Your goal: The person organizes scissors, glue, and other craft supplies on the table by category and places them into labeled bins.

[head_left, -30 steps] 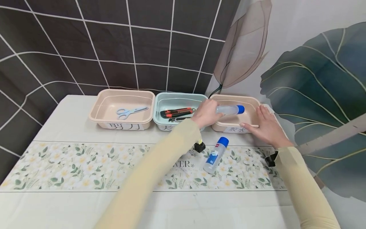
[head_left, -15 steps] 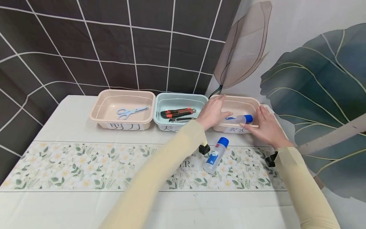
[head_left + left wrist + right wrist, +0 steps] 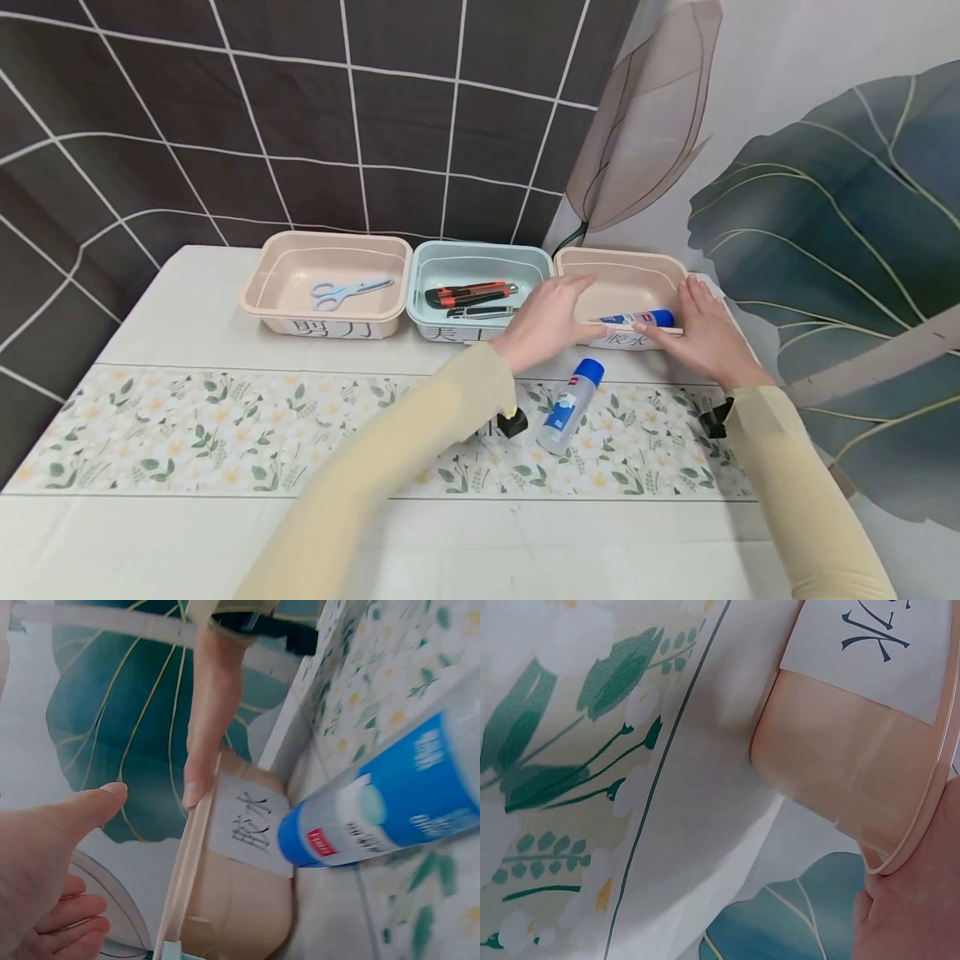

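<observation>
My left hand (image 3: 546, 323) is empty, its fingers spread, near the corner where the blue bin (image 3: 480, 249) meets the right pink bin (image 3: 626, 260). My right hand (image 3: 707, 340) rests on that pink bin's right side, fingers straight along it and thumb on the front rim. Inside lies a clear glue bottle (image 3: 639, 319) with a blue cap, partly hidden by the front wall. Another glue bottle (image 3: 572, 406) lies on the table in front of the bins; the left wrist view shows its blue label close up.
A left pink bin (image 3: 277, 292) holds light-blue scissors (image 3: 351, 292). In the blue bin lie several utility knives (image 3: 472, 295). All three bins stand in a row, bearing paper labels with writing. Dark tiled cloth (image 3: 390, 117) hangs behind.
My left hand has let go of a glue bottle, which now lies in the right pink bin, and has drawn back toward me. The right hand stays on the bin.
</observation>
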A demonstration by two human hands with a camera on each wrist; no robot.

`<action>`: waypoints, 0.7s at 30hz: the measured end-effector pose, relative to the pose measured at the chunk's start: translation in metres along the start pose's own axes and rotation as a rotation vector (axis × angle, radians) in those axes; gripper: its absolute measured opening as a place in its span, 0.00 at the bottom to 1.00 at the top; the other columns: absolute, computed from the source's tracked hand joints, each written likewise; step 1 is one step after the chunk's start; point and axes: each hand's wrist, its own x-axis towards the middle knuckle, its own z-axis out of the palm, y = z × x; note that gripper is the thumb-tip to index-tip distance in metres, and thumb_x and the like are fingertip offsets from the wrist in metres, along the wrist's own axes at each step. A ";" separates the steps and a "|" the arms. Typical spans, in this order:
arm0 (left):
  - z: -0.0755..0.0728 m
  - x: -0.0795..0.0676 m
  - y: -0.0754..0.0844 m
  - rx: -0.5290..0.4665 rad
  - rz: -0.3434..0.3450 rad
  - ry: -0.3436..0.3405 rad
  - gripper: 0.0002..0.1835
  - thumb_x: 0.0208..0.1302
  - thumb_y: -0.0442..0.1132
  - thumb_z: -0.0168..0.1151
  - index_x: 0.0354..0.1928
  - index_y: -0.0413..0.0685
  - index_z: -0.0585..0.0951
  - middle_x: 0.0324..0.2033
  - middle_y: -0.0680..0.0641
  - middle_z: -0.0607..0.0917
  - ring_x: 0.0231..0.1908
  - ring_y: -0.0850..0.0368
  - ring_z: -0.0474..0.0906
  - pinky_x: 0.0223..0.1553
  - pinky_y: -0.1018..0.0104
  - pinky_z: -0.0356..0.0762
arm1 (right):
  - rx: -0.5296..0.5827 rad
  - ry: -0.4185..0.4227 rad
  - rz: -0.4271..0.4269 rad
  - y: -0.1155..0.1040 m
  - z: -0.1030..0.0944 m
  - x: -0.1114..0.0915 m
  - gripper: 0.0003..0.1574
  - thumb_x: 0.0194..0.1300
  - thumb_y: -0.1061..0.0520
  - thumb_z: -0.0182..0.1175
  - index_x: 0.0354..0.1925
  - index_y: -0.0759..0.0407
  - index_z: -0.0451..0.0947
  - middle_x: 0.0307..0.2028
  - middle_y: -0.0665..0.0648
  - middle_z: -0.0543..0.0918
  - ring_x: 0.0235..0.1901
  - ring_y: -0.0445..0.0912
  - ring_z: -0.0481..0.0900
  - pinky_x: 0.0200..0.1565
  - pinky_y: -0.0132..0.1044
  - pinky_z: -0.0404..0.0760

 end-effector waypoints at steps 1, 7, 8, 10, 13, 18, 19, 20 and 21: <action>0.001 -0.004 0.000 0.000 0.002 -0.006 0.44 0.61 0.57 0.73 0.74 0.43 0.69 0.69 0.46 0.74 0.68 0.53 0.69 0.68 0.66 0.63 | 0.001 0.002 -0.002 0.000 0.000 0.000 0.70 0.67 0.22 0.49 0.80 0.66 0.31 0.79 0.63 0.30 0.77 0.64 0.32 0.69 0.71 0.39; 0.007 -0.028 0.001 -0.054 0.017 -0.053 0.46 0.61 0.59 0.73 0.75 0.44 0.68 0.70 0.46 0.73 0.69 0.52 0.67 0.69 0.65 0.61 | 0.014 0.003 0.000 0.000 0.000 -0.001 0.70 0.67 0.22 0.50 0.80 0.65 0.31 0.79 0.62 0.29 0.77 0.63 0.30 0.69 0.71 0.38; 0.008 -0.032 0.001 -0.064 0.021 -0.059 0.46 0.61 0.59 0.73 0.75 0.44 0.68 0.70 0.46 0.73 0.69 0.52 0.67 0.69 0.65 0.62 | 0.013 0.005 -0.001 0.001 0.000 -0.001 0.70 0.67 0.22 0.50 0.80 0.65 0.31 0.79 0.62 0.29 0.77 0.63 0.30 0.68 0.71 0.38; 0.011 -0.040 0.003 -0.077 0.028 -0.067 0.46 0.60 0.58 0.74 0.75 0.45 0.68 0.69 0.46 0.73 0.68 0.52 0.68 0.68 0.65 0.63 | 0.013 0.010 -0.005 0.001 0.000 -0.002 0.70 0.67 0.23 0.50 0.80 0.65 0.31 0.79 0.62 0.30 0.77 0.64 0.31 0.69 0.71 0.38; 0.017 -0.051 0.004 -0.090 0.042 -0.084 0.47 0.58 0.58 0.75 0.74 0.44 0.69 0.69 0.46 0.74 0.68 0.53 0.69 0.68 0.65 0.64 | 0.014 0.017 -0.013 0.001 -0.001 -0.002 0.70 0.67 0.23 0.51 0.80 0.66 0.31 0.79 0.62 0.30 0.77 0.64 0.33 0.69 0.70 0.38; 0.027 -0.070 0.002 -0.119 0.049 -0.126 0.49 0.58 0.59 0.75 0.74 0.42 0.68 0.70 0.45 0.72 0.69 0.51 0.68 0.69 0.62 0.63 | 0.012 0.018 -0.018 0.000 0.000 -0.002 0.70 0.67 0.23 0.50 0.80 0.66 0.31 0.80 0.62 0.30 0.77 0.64 0.32 0.70 0.68 0.36; 0.028 -0.074 0.001 -0.118 0.045 -0.133 0.49 0.58 0.60 0.75 0.75 0.42 0.67 0.70 0.45 0.72 0.69 0.51 0.67 0.69 0.61 0.63 | 0.014 0.017 -0.018 0.000 0.000 -0.002 0.70 0.67 0.23 0.50 0.80 0.65 0.31 0.80 0.61 0.29 0.77 0.64 0.32 0.70 0.67 0.36; 0.029 -0.077 0.000 -0.124 0.042 -0.139 0.49 0.58 0.60 0.75 0.75 0.43 0.67 0.70 0.45 0.72 0.69 0.52 0.67 0.69 0.62 0.63 | 0.016 0.016 -0.017 0.000 0.001 -0.002 0.70 0.67 0.23 0.50 0.80 0.65 0.31 0.80 0.61 0.29 0.77 0.64 0.32 0.70 0.68 0.36; 0.029 -0.081 -0.001 -0.129 0.032 -0.145 0.50 0.57 0.60 0.75 0.75 0.44 0.67 0.70 0.46 0.72 0.68 0.53 0.68 0.69 0.62 0.63 | 0.017 0.015 -0.016 0.000 0.001 -0.002 0.70 0.67 0.23 0.50 0.80 0.65 0.31 0.80 0.61 0.29 0.77 0.64 0.32 0.70 0.68 0.36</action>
